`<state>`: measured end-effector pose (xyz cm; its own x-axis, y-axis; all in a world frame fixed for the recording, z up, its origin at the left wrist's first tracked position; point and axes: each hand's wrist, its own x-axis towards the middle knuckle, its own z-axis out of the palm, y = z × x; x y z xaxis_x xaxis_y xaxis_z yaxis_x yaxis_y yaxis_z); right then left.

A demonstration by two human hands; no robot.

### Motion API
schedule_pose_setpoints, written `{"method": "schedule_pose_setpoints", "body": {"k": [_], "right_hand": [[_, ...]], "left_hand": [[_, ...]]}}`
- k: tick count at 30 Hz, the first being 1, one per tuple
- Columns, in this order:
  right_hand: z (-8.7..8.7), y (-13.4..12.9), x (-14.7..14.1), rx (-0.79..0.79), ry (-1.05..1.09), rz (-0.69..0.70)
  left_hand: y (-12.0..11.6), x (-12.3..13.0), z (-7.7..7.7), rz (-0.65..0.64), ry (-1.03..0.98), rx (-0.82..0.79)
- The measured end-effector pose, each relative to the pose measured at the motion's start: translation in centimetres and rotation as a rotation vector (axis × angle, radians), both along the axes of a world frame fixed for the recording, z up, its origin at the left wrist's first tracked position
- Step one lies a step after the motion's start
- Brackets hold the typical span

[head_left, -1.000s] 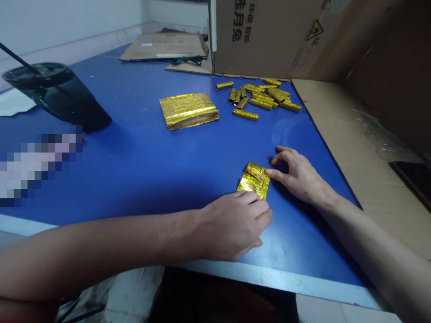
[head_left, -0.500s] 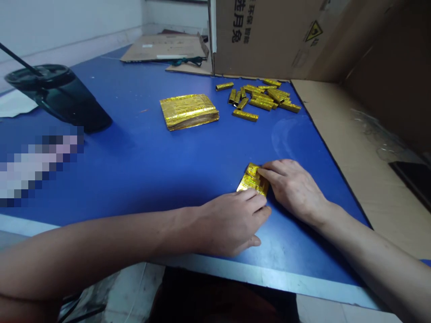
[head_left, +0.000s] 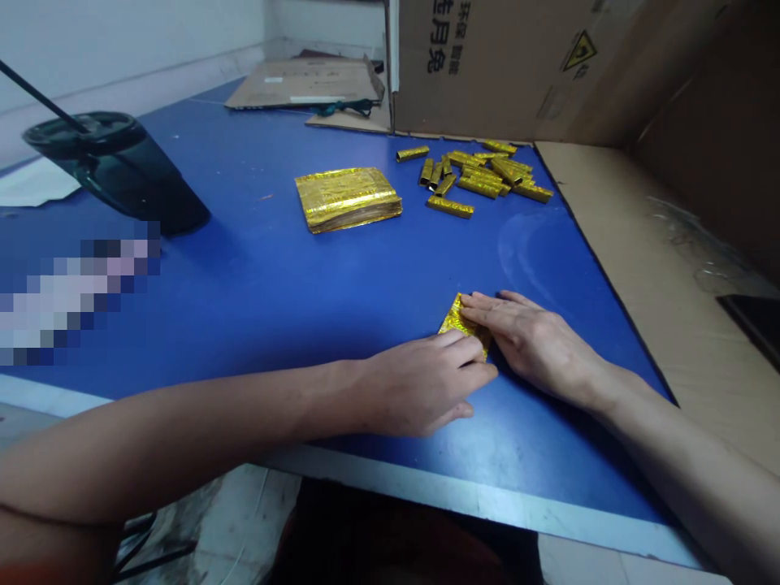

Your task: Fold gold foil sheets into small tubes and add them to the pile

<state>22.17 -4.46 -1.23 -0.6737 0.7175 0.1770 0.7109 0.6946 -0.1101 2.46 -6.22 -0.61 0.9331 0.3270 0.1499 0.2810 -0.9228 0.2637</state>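
Observation:
A small folded piece of gold foil paper [head_left: 461, 318] lies on the blue table near its front edge, partly covered by both hands. My left hand [head_left: 420, 386] reaches across from the left, its curled fingers holding down the near edge of the paper; the thumb sticks out lower down. On the far right part of the paper rests my right hand [head_left: 530, 341], palm down, with its fingers stretched out over the foil. The fingertips of the left hand hide the paper's lower edge.
Beyond the hands sits a stack of gold foil paper [head_left: 347, 199]. Several rolled gold foil tubes [head_left: 481, 185] lie loosely at the back right. A dark tumbler [head_left: 134, 175] with a straw stands on the left. Cardboard [head_left: 487, 73] walls the back and right.
My right hand's fingers have straightened and flattened over the gold foil paper. The fold that showed at its far end is now pressed down or covered. The view has shifted slightly.

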Motion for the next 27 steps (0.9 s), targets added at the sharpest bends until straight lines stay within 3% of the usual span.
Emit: {"method": "schedule_pose_setpoints", "body": {"k": [6, 14, 20, 27], "right_hand": [[0.4, -0.2, 0.0, -0.023, 0.074, -0.072], [0.6, -0.4, 0.1, 0.001, 0.067, -0.109], [0.9, -0.4, 0.1, 0.02, 0.038, -0.062], [1.6, -0.8, 0.0, 0.03, -0.006, 0.011]], "left_hand": [[0.5, 0.0, -0.6, 0.049, -0.02, 0.046], [1.7, -0.4, -0.3, 0.146, -0.081, 0.045], [1.8, -0.4, -0.5, 0.225, -0.038, 0.124], [1.9, -0.9, -0.4, 0.217, 0.078, 0.258]]}}
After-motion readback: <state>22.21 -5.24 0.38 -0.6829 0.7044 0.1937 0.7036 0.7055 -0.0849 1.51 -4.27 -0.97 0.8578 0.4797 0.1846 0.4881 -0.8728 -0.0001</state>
